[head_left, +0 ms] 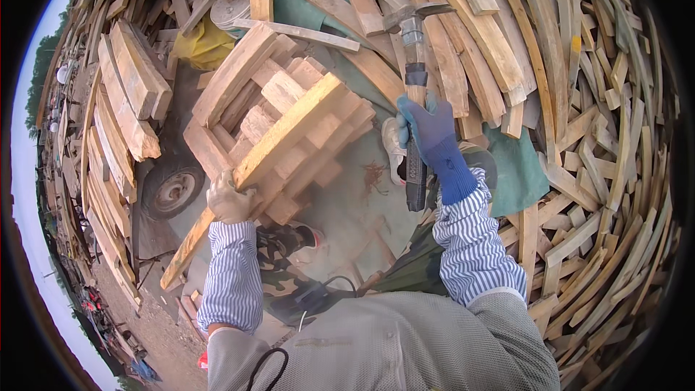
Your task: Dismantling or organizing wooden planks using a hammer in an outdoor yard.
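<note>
In a blue glove, my right hand [433,132] grips a claw hammer [414,42] by its dark handle, the steel head held up and away from me. My left hand [230,199], in a pale glove, is closed around a yellowish wooden strip [289,130]. That strip slants across a stack of short wood blocks [318,119], its near end sticking out toward the lower left. The hammer is apart from the strip, to its right. Whether the strip is fixed to the blocks I cannot tell.
Heaped planks [463,22] rise ahead and along the right. More boards [130,80] lean at the left above a small wheel [174,192]. A yellow bag [203,45] lies behind the stack, and a green cloth [514,174] hangs at the right. My shoes are on the ground close by.
</note>
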A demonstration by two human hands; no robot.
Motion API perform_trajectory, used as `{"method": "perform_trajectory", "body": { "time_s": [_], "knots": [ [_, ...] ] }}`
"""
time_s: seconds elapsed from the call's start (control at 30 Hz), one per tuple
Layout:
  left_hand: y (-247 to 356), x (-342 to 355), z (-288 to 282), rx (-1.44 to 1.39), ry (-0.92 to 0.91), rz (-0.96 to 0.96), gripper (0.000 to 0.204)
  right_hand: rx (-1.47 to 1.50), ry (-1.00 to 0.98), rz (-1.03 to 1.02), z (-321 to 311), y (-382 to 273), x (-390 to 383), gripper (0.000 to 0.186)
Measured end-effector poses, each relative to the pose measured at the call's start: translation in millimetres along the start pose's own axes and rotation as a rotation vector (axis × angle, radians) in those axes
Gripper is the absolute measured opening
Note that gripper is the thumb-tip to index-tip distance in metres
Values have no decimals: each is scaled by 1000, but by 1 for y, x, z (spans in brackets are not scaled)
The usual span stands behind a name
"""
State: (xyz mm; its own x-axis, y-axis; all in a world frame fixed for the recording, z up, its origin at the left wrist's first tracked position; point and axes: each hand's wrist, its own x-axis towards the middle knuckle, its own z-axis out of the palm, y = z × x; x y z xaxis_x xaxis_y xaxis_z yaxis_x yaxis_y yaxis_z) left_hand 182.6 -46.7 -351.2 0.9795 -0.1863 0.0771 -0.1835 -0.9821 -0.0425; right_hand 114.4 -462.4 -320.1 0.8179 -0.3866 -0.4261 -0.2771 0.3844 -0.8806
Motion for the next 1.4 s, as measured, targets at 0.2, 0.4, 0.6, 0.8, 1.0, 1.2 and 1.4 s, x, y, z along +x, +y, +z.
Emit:
{"method": "perform_trajectory", "body": {
  "time_s": [0.2,0.4,0.6,0.8,1.0,1.2,1.4],
  "knots": [
    [4,1,2,-18,39,-6,66,134,149,-367,-14,-69,9,23],
    [3,3,3,-19,77,27,66,-291,-167,309,14,52,3,18],
    [-1,1,10,-23,63,1,61,-55,-46,35,-5,-23,-7,19],
    [3,-2,4,-22,141,25,59,135,218,-296,-4,-32,10,21],
    [-9,13,11,-33,74,-67,63,-499,-168,30,31,95,35,21],
    [-3,5,3,41,32,-118,65,109,50,-177,2,-29,8,22],
    [11,10,-1,40,25,-133,63,217,147,-136,30,9,36,20]
  ]
}}
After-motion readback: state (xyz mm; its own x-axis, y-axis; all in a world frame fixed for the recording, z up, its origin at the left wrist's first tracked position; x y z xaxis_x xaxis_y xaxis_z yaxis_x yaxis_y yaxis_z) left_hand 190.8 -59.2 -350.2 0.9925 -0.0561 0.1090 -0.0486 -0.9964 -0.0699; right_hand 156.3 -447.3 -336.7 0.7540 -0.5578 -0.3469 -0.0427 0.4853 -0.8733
